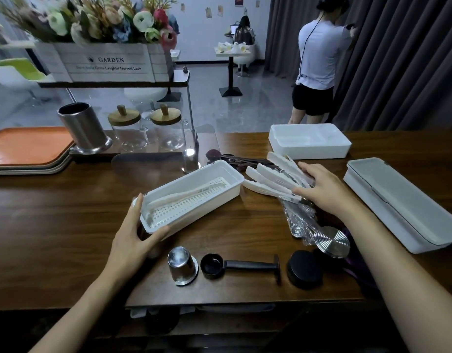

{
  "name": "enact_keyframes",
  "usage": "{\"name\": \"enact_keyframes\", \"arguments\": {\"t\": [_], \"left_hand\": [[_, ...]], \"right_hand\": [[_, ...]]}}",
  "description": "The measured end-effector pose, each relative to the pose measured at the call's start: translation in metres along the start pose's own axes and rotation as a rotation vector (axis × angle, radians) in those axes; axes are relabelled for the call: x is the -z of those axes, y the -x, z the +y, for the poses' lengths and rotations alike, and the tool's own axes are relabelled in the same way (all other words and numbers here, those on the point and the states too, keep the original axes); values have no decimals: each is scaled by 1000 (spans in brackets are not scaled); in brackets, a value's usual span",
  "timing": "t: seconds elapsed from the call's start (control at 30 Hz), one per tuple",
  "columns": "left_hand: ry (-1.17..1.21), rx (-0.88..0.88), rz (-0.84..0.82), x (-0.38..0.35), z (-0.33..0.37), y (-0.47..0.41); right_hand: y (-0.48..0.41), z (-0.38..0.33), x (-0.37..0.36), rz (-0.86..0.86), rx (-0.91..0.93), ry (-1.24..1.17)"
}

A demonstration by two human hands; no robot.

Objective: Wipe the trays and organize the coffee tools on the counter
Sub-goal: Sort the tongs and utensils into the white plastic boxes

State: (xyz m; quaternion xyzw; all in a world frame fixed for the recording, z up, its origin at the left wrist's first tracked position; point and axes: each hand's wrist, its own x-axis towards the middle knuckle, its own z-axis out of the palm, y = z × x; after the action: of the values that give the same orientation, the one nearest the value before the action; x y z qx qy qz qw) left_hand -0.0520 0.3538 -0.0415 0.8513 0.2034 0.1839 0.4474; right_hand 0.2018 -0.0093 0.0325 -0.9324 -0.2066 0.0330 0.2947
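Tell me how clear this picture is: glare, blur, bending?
Head view: wide-angle bending bows the counter and curtains; a glare spot on the clear stand; the flower box and far room look soft; the left hand gripping the white box and the right hand on the white tongs are sharp.
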Motion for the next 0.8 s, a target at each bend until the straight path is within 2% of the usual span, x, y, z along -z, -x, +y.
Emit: {"name": "enact_keyframes", "arguments": {"t": [0.2, 0.33, 0.53, 0.8], "left_hand": [[63, 20, -6, 1, 0, 0], [59, 30, -3, 2, -1, 0], [66, 58, 8, 2, 3, 0], [76, 94, 3, 4, 4, -1]], "right_hand": [[-29, -65, -4, -190, 203, 9], [-54, -111, -32, -307, 319, 74], [-71, -174, -79, -453, 468, 22], [-74, -203, -120, -607, 548, -28]]}}
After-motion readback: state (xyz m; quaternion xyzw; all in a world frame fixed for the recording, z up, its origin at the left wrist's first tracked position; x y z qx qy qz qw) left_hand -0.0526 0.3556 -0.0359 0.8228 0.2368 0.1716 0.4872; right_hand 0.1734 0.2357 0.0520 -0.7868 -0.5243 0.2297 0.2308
